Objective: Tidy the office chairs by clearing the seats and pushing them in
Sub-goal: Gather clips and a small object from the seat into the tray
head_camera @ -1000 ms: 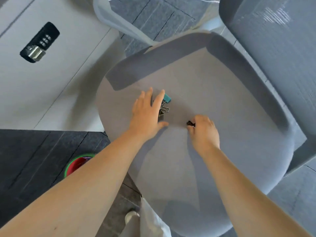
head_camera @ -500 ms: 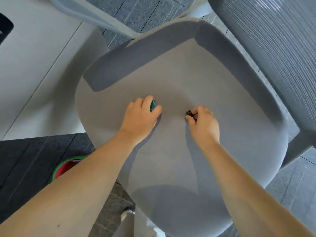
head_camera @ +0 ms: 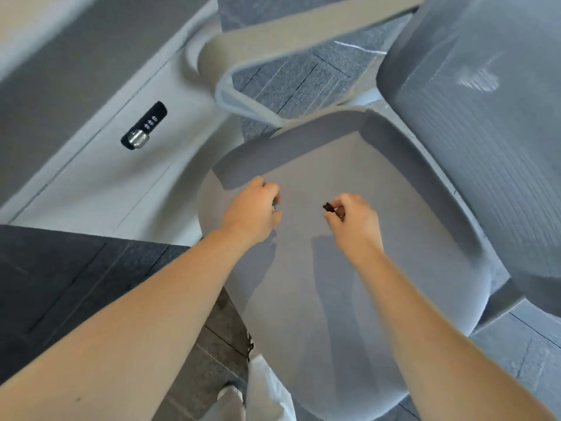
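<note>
Seat (head_camera: 379, 268): your left grip (head_camera: 252, 208) fisted on clips, right grip (head_camera: 352, 217) pinching dark clip (head_camera: 328, 207); lift both clear, squeezing firmly.

My plain grey seat (head_camera: 349, 299), ribbed grey mesh backrest (head_camera: 485, 132) at two o'clock; black combination lock (head_camera: 145, 126) on white cabinet (head_camera: 91, 189) at ten.

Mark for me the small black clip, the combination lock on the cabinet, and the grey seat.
small black binder clip (head_camera: 328, 206), head view, its body jutting from the right hand's fingertips
black combination lock (head_camera: 144, 126), head view, its keypad middle
grey fabric chair seat (head_camera: 409, 238), head view, bare cushion
</note>
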A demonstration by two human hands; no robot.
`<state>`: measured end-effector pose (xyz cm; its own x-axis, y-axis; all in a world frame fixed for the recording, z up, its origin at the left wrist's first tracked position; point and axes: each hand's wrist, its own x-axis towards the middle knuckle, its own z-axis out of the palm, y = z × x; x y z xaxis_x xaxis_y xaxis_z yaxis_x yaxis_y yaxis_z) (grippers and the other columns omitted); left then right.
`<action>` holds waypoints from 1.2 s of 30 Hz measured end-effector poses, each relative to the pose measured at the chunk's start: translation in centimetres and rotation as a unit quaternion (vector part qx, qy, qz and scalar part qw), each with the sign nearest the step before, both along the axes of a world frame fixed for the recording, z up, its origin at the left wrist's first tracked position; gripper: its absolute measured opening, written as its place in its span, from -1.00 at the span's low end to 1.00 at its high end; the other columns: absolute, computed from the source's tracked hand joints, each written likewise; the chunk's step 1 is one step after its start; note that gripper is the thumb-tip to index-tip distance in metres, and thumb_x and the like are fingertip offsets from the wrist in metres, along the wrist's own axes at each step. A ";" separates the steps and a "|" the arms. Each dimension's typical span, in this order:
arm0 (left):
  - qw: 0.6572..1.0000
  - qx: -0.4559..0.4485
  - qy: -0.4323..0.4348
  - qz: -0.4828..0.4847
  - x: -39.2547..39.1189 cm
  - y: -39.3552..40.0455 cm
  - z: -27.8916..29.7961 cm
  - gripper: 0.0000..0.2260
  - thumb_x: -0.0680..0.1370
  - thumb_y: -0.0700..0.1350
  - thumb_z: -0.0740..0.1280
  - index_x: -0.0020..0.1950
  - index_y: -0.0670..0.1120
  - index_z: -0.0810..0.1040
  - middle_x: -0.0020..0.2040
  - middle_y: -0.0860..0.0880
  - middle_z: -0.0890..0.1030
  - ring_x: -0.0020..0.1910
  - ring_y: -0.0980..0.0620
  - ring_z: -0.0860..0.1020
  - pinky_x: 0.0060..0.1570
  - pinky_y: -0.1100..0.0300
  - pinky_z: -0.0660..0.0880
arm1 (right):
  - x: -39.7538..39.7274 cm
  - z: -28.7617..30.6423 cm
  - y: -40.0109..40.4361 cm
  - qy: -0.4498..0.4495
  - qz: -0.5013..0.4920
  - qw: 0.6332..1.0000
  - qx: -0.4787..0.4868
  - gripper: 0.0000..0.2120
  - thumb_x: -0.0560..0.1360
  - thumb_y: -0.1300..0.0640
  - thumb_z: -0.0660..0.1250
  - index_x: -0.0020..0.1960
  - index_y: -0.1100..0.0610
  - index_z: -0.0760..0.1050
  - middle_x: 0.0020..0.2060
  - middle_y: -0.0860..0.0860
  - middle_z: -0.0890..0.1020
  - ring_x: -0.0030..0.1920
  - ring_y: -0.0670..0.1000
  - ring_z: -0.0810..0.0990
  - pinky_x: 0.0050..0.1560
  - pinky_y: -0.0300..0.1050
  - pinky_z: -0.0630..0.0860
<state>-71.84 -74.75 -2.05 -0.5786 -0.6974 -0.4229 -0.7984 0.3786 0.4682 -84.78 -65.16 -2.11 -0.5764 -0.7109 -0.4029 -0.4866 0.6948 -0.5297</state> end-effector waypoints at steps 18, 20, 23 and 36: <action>0.969 -0.159 0.050 0.182 16.4 -6.6 28.5 -0.84 0.53 -0.24 0.24 0.10 -0.20 0.49 0.22 -0.13 0.42 0.11 -0.16 0.48 0.13 0.04 0.47 | 13.8 25.9 -15.6 0.111 0.315 0.928 -0.166 -0.83 0.46 0.36 0.20 0.00 0.27 0.50 0.03 0.20 0.55 0.09 0.18 0.43 -0.11 -0.13 0.29; 0.959 -0.173 0.041 0.220 19.6 -6.5 29.7 -0.83 0.54 -0.21 0.25 0.11 -0.18 0.48 0.22 -0.11 0.42 0.09 -0.14 0.49 0.06 0.10 0.45 | 16.7 27.0 -16.7 0.102 0.344 0.917 -0.175 -0.85 0.46 0.37 0.19 -0.02 0.28 0.50 0.00 0.19 0.56 0.05 0.17 0.46 -0.13 -0.13 0.28; 0.938 -0.193 0.025 0.287 24.7 -6.4 30.9 -0.80 0.53 -0.17 0.27 0.14 -0.16 0.50 0.22 -0.11 0.44 0.11 -0.15 0.50 0.06 0.09 0.43 | 21.2 28.4 -18.0 0.077 0.381 0.903 -0.184 -0.91 0.47 0.35 0.20 -0.10 0.21 0.44 -0.13 0.11 0.49 -0.10 0.11 0.42 -0.16 -0.12 0.26; 0.897 -0.182 0.024 0.402 40.2 -14.7 30.9 -0.69 0.57 -0.08 0.25 0.26 -0.20 0.43 0.29 -0.16 0.35 0.17 -0.15 0.45 0.13 0.13 0.39 | 35.4 29.7 -24.6 0.026 0.420 0.883 -0.209 -0.85 0.47 0.32 0.24 0.02 0.28 0.50 -0.09 0.11 0.56 -0.13 0.03 0.41 -0.14 -0.18 0.30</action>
<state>-31.67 -89.41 28.83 0.1608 -0.9845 -0.0707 -0.8644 -0.1750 0.4714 -49.43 -89.79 27.60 0.2142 -0.9768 0.0068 -0.7685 -0.1728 -0.6160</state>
